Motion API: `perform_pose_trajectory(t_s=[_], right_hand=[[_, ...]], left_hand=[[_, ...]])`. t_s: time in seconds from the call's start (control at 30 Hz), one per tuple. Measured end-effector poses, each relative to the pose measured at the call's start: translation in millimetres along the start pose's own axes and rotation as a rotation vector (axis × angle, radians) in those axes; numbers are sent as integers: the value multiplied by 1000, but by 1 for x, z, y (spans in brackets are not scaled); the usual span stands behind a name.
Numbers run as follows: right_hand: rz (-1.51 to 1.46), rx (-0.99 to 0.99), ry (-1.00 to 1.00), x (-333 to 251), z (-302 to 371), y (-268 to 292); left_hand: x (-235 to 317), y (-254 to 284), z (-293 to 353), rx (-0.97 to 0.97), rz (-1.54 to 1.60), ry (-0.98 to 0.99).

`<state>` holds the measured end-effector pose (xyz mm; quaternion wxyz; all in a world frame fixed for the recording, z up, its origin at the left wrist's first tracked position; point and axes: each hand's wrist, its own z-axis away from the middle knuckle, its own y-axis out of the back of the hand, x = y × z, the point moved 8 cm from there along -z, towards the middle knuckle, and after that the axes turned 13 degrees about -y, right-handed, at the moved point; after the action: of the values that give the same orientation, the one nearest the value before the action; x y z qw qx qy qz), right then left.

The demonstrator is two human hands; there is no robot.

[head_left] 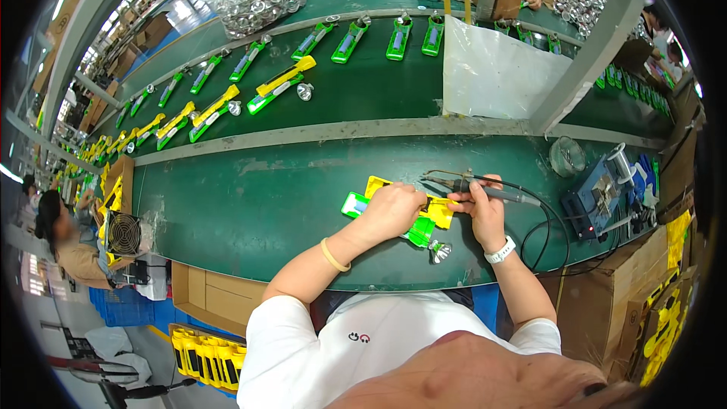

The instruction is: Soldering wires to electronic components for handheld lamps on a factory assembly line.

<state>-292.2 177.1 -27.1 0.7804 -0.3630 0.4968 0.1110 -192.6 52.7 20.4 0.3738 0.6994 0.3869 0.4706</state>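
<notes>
In front of me on the green bench lie a yellow flashlight shell half [442, 216] and a green shell half [354, 204], with a shiny reflector [439, 251] at the green half's near end. My left hand [395, 208] is closed in a pinch over the yellow half; what its fingertips hold is hidden. A soldering iron [507, 195] rests in my right hand [485, 210], its dark cable trailing right. The iron's tip points left, above the yellow half. The thumb and fingers of that hand reach the yellow half's right end.
A blue soldering station [581, 213] stands right, near a solder spool [621, 163] and a clear round container [566, 156]. Beyond a metal rail, a green conveyor [303, 106] carries several flashlight assemblies. A small fan [123, 233] and another person [72, 246] are at left.
</notes>
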Motion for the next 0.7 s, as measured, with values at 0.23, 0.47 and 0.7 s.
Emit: perform_pose_trajectory(t_s=[0.23,0.47,0.7], right_hand=[[23,33,23,2,3,3],[74,75,58,0,10,8],[168,154,150,-18,16,-3]], left_hand=[[4,32,9,129,28,50],[-14,14,47,401,1570,480],[-43,18,65,465,1120,538]])
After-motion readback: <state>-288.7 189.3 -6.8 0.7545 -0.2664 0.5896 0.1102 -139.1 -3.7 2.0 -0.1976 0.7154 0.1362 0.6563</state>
